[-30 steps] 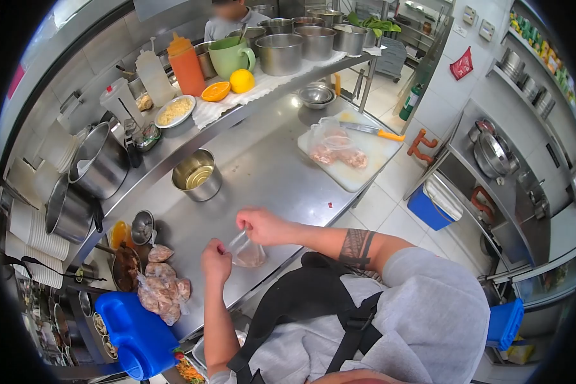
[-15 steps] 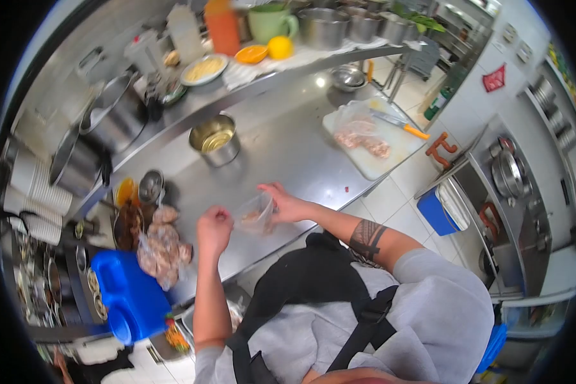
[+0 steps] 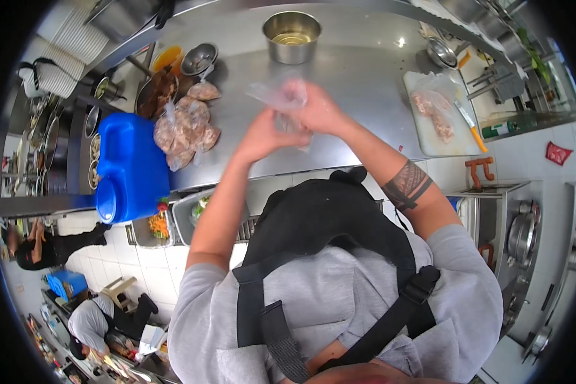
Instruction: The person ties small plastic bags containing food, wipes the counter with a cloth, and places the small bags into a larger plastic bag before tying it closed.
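Note:
A clear plastic bag (image 3: 272, 96) is in my hands over the near part of the steel table. My right hand (image 3: 320, 112) grips its upper part, with the loose end spreading out to the left. Just below, my left hand (image 3: 262, 136) is closed around the lower part, thumb stretched toward the right hand. What the bag contains is mostly hidden by my fingers. To the left, a pile of knotted plastic bags of pale pink meat (image 3: 184, 131) lies on the table. Beyond my hands stands a metal pot (image 3: 292, 40) holding some yellowish liquid.
A blue jerrycan (image 3: 131, 166) stands left of the bagged meat. On the right, a white cutting board (image 3: 422, 137) carries a bag of meat (image 3: 436, 115) and an orange-handled knife (image 3: 472, 131). Two other people (image 3: 93, 320) are in the lower left background.
My view has turned, so the table sits higher and two people now show at lower left. My hands have come together on the bag; the left was apart from it before.

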Motion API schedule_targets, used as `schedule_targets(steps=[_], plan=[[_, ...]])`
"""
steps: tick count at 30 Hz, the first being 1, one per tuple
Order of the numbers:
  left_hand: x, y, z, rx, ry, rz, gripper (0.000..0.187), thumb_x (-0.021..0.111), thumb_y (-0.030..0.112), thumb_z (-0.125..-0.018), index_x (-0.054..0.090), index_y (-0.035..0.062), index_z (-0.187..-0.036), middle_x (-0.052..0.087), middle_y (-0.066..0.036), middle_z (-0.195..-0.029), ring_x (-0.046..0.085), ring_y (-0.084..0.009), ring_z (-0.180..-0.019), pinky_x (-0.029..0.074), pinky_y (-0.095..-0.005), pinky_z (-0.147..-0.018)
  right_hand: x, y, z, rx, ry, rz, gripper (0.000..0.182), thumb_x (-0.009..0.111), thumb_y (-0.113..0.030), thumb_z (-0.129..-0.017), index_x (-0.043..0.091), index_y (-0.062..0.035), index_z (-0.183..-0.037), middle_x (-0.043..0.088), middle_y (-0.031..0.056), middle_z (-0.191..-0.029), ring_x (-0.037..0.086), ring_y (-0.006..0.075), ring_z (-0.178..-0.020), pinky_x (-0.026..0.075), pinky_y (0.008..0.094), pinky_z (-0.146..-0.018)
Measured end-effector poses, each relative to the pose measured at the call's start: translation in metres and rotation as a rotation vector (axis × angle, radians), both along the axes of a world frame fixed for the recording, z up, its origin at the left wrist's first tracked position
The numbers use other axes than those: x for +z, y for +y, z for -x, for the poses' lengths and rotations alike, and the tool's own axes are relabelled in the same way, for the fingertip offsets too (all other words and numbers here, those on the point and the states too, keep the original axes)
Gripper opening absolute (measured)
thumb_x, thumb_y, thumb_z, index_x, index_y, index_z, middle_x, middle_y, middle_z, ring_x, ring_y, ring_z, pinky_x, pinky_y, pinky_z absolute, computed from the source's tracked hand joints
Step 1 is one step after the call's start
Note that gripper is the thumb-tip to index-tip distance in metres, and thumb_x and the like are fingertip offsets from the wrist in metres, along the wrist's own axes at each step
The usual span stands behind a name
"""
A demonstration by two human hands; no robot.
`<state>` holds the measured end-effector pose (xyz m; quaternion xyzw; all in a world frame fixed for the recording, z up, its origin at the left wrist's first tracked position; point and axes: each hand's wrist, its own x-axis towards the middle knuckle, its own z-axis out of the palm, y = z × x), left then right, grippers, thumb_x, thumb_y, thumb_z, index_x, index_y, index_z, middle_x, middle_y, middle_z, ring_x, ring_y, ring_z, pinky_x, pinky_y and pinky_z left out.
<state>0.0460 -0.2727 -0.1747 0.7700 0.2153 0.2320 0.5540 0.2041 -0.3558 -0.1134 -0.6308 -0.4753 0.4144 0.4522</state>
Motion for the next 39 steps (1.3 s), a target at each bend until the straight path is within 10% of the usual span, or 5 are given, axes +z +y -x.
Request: schedule_targets(steps=[4, 14, 20, 23, 39], plan=[[0.004, -0.008, -0.023, -0.017, -0.041, 0.485, 0.039, 0.074, 0.004, -0.08, 0.064, -0.001, -0.118, 0.072, -0.006, -0.101, 0.068, -0.0152, -0.092, 0.054, -0.0326, -0.085, -0.021, 0.025, -0.009, -0.113, -0.447, -0.504, 0.023, 0.075, -0.023, -0.092, 0.066, -0.0059, -0.105, 0.066, 0.0069, -0.092, 0.062, 0.0138, -0.066, 0.05, 0.0304, -0.051], [-0.008, -0.016, -0.011, -0.174, -0.026, 0.423, 0.023, 0.051, 0.021, -0.109, 0.064, 0.0025, -0.106, 0.066, -0.001, -0.097, 0.059, -0.0095, -0.088, 0.05, -0.0288, -0.078, 0.013, 0.001, -0.026, -0.222, 0.081, 0.171, 0.031, 0.078, -0.016, -0.089, 0.063, -0.0024, -0.112, 0.064, 0.0092, -0.096, 0.063, 0.0119, -0.069, 0.047, 0.029, -0.05], [-0.005, -0.016, -0.014, -0.112, 0.078, 0.322, 0.022, 0.045, 0.017, -0.107, 0.062, 0.0037, -0.109, 0.064, -0.001, -0.092, 0.059, -0.0116, -0.085, 0.05, -0.0313, -0.077, 0.051, -0.029, -0.019, -0.241, -0.716, -0.692, 0.057, 0.076, -0.008, -0.082, 0.055, -0.0077, -0.135, 0.06, 0.0149, -0.127, 0.06, 0.0254, -0.116, 0.044, 0.0463, -0.107], [0.01, -0.021, -0.014, -0.134, 0.141, -0.025, 0.021, 0.05, 0.017, -0.107, 0.065, 0.0044, -0.114, 0.064, -0.004, -0.099, 0.058, -0.0115, -0.091, 0.049, -0.0318, -0.083, 0.043, -0.043, -0.007, 0.355, -1.444, -0.681, 0.058, 0.067, -0.005, -0.085, 0.052, -0.008, -0.142, 0.06, 0.009, -0.12, 0.058, 0.0224, -0.117, 0.033, 0.0465, -0.118], [0.036, 0.001, -0.016, -0.224, 0.314, 0.121, 0.015, 0.066, 0.0, -0.092, 0.074, 0.0006, -0.105, 0.069, -0.003, -0.098, 0.061, -0.0147, -0.074, 0.05, -0.0303, -0.071, 0.032, -0.018, -0.053, 0.747, -1.344, -0.551, 0.008, 0.062, -0.014, -0.086, 0.064, -0.0136, -0.094, 0.062, 0.0012, -0.085, 0.054, 0.022, -0.095, 0.041, 0.036, -0.094]])
